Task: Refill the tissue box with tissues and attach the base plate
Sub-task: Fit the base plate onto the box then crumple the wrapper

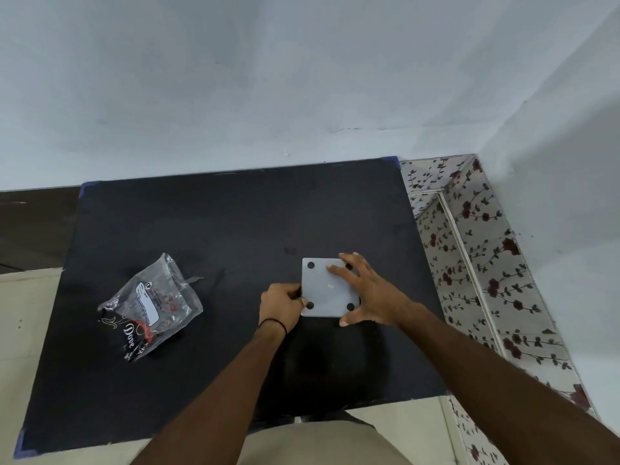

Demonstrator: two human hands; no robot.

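Observation:
A square grey base plate (323, 292) with black round feet at its corners faces up on the black table (218, 229), right of centre. Whatever lies beneath the plate is hidden. My left hand (280, 305) grips the plate's left edge near the lower left corner. My right hand (367, 292) is spread over the plate's right side, fingers on its top and thumb at the lower right corner. A crumpled clear plastic tissue wrapper (151, 307) with "Dove" print lies on the left of the table.
The table stands against a pale wall (268, 78). A floral-patterned surface (476, 250) runs along the table's right edge. Light floor tiles (23, 313) show at the left and below the table's front edge.

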